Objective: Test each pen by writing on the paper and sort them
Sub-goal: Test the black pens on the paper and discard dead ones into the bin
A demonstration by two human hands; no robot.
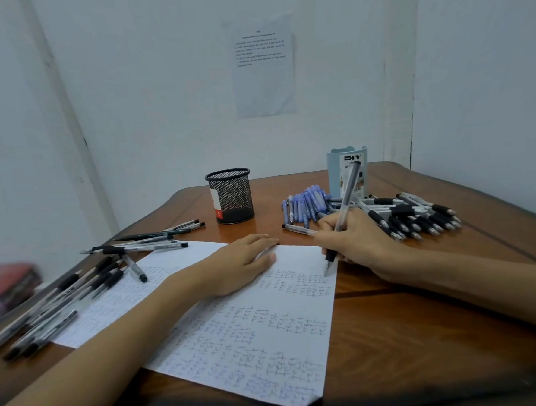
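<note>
From the head camera, the right hand (354, 244) curls its fingers round a clear pen (347, 194), its tip touching the paper (237, 346) near the right edge. The left hand (242, 264) lies flat on the sheet, fingers straight. Loose pens lie heaped at the left (62, 297) and right (418, 215) on the table (425, 334), near a mesh cup (230, 195).

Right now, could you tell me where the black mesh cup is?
In the head view, the black mesh cup stands upright at the table's far middle, left of the blue pens.
</note>
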